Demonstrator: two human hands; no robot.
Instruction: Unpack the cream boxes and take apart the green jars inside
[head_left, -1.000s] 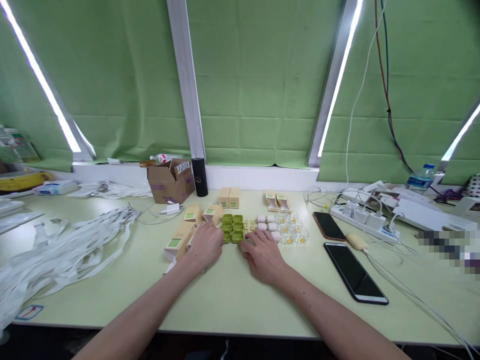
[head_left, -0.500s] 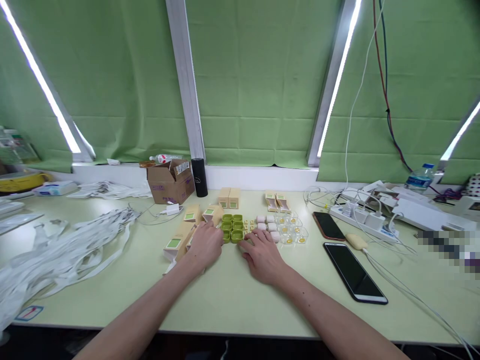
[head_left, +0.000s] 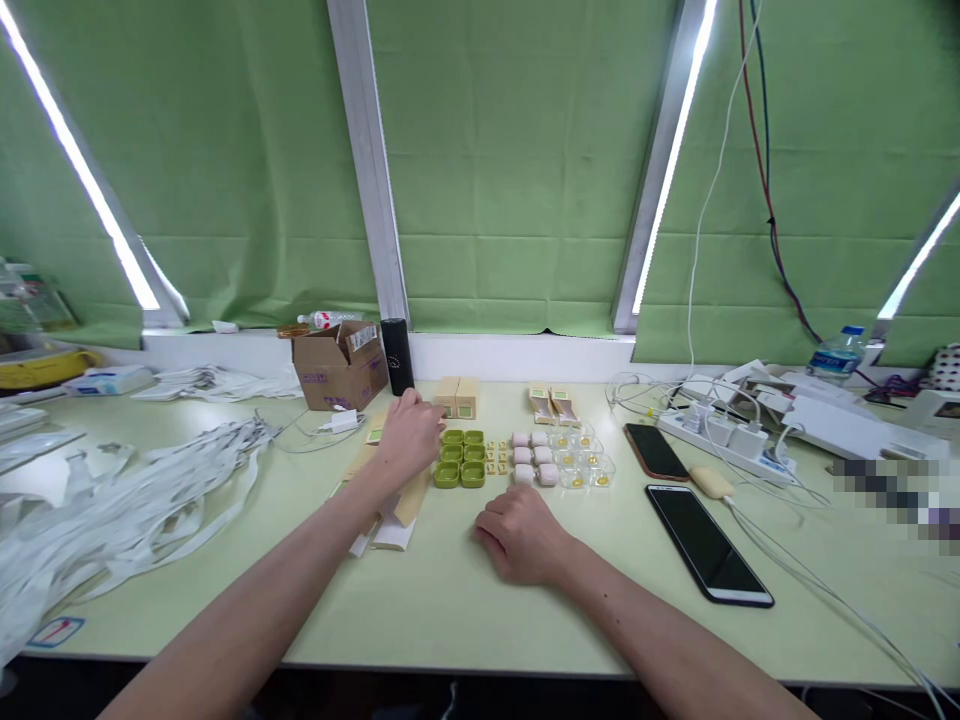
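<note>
My left hand (head_left: 409, 432) is over the flat beige cartons (head_left: 411, 498) left of the green cups, its fingers bent; whether it holds anything is hidden. My right hand (head_left: 519, 530) rests on the table with its fingers curled in, below the pink pieces, and what it may hold cannot be made out. Between and beyond the hands stand green square cups (head_left: 472, 473) in two columns. To their right lie small yellow pieces (head_left: 502, 458), pink rounded pieces (head_left: 545, 474) and clear cups with yellow centres (head_left: 600, 478).
Two beige boxes (head_left: 457, 384) and two open cartons (head_left: 565, 406) stand behind. A cardboard box (head_left: 330, 378) and black cylinder (head_left: 397, 356) are back left, white straps (head_left: 165, 500) left. Phones (head_left: 709, 545), a power strip (head_left: 727, 446) and cables lie right.
My left hand has moved up and away from the green cups, and more of the beige cartons shows. My right hand has drawn back toward me and its fingers have curled in.
</note>
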